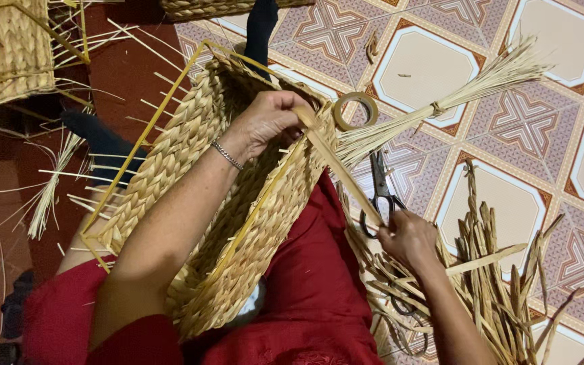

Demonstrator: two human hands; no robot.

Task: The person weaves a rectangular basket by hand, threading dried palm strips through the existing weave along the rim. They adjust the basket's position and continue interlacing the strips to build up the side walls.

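Note:
A half-woven basket (184, 169) of braided straw on a yellow wire frame lies across my lap. At the basket's upper rim my left hand (268, 122) grips the woven edge where a flat straw strand (339, 172) starts. The strand runs taut, down and to the right, into my right hand (407, 236), which pinches its far end. A thin bracelet sits on my left wrist.
Black-handled scissors (380, 189) and a tape roll (356, 110) lie on the patterned tile floor beside a tied bundle of thin straws (454, 94). Loose flat straw strands (501, 284) are heaped at the right. Another woven basket (8, 54) stands at the upper left.

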